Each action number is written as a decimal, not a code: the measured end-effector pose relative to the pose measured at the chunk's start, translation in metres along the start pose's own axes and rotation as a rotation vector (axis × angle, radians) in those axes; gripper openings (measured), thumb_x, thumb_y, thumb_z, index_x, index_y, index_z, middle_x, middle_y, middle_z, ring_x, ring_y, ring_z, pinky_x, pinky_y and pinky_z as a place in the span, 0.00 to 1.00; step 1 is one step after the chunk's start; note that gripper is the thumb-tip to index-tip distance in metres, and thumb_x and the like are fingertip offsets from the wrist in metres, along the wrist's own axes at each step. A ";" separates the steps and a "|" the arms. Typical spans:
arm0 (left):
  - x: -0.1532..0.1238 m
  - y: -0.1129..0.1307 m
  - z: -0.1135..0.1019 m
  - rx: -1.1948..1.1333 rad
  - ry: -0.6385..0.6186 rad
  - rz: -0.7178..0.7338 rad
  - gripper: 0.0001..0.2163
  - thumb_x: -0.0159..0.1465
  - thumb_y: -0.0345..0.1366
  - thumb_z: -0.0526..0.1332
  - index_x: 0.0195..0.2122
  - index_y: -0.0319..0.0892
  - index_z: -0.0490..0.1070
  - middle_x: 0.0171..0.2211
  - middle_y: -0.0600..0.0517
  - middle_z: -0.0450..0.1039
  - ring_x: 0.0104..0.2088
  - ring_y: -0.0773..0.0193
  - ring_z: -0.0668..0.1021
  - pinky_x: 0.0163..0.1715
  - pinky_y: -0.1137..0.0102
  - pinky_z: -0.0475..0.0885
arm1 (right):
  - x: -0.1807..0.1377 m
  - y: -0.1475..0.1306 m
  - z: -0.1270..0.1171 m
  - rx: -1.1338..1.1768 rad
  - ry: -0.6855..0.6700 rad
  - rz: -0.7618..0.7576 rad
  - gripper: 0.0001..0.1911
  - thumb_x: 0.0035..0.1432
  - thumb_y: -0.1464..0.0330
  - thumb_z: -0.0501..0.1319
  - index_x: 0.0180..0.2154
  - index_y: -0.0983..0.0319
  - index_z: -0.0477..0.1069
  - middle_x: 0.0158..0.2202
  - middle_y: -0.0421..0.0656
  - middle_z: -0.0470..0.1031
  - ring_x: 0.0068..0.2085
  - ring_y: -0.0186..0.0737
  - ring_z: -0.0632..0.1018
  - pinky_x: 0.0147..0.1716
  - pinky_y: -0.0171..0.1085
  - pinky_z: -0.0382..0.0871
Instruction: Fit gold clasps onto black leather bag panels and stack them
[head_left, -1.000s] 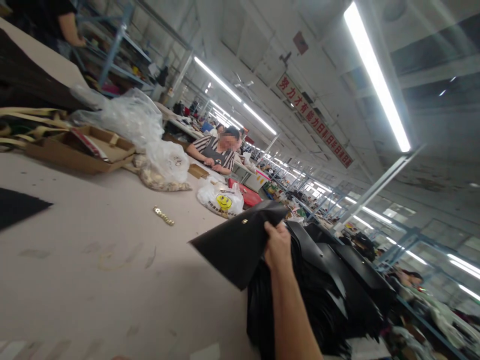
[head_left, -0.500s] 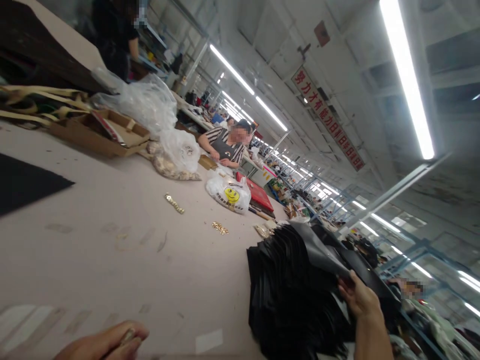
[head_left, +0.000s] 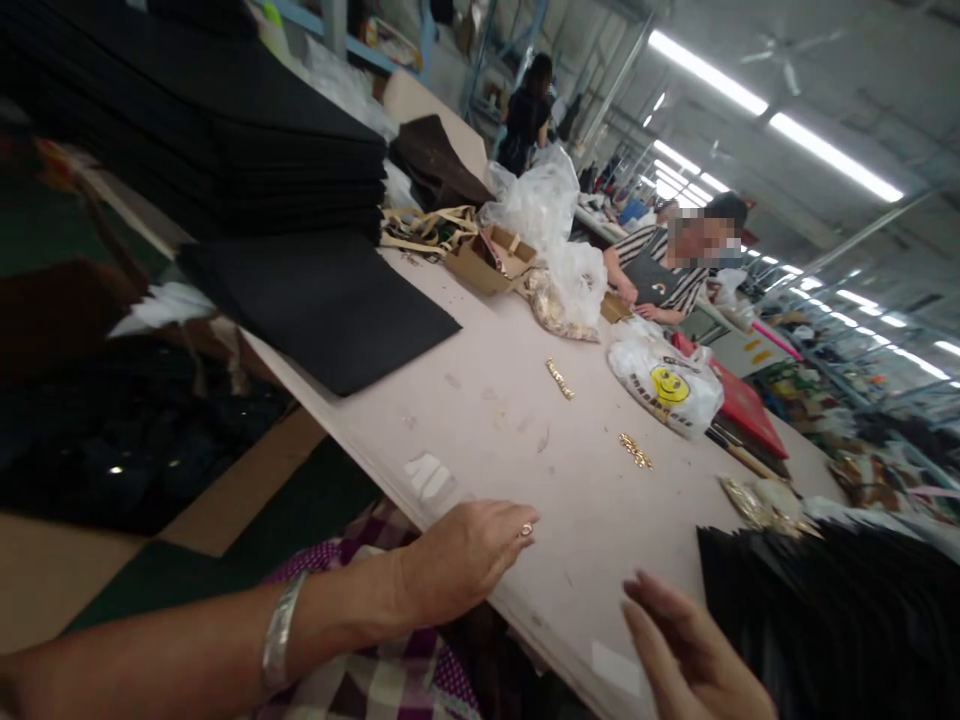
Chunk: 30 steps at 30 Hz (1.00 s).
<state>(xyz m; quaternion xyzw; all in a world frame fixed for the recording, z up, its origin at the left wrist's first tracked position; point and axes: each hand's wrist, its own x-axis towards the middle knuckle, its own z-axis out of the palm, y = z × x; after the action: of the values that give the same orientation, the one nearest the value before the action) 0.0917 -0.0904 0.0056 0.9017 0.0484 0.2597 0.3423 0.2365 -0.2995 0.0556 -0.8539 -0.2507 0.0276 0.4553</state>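
Observation:
My left hand (head_left: 465, 560), a silver bangle on its wrist, is pinched on a small gold-coloured metal ring (head_left: 526, 530) over the near edge of the table. My right hand (head_left: 690, 655) has its thumb and fingers apart with nothing between them, close to the left side of a thick stack of black sheets (head_left: 832, 620). Beyond the hands lie a loose pile of small gold metal pieces (head_left: 635, 451) and a short row of gold pieces (head_left: 559, 379).
At the left, a black panel (head_left: 330, 310) lies on the table (head_left: 480, 430) by a tall black stack (head_left: 285, 150). Farther back are a cardboard box (head_left: 480, 265), a smiley-face plastic bag (head_left: 664, 385) and a red case (head_left: 750, 410). A person (head_left: 660, 270) sits across.
My right hand has come off the black sheets and moved left. My left hand, still pinching the small piece, shows farther into view. The camera has turned left.

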 end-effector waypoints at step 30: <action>-0.109 -0.099 -0.113 -0.784 0.881 -0.887 0.24 0.58 0.52 0.64 0.47 0.38 0.70 0.21 0.58 0.66 0.19 0.71 0.65 0.20 0.75 0.58 | 0.087 -0.174 0.355 -0.138 -0.553 -1.107 0.12 0.68 0.70 0.52 0.41 0.61 0.74 0.40 0.46 0.80 0.43 0.45 0.77 0.44 0.40 0.67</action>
<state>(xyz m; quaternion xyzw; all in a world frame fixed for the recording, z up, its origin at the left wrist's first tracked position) -0.0499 0.0226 -0.0343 0.4211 0.4449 0.4332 0.6612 0.1443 0.0908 0.0018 -0.5858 -0.7662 -0.0085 0.2641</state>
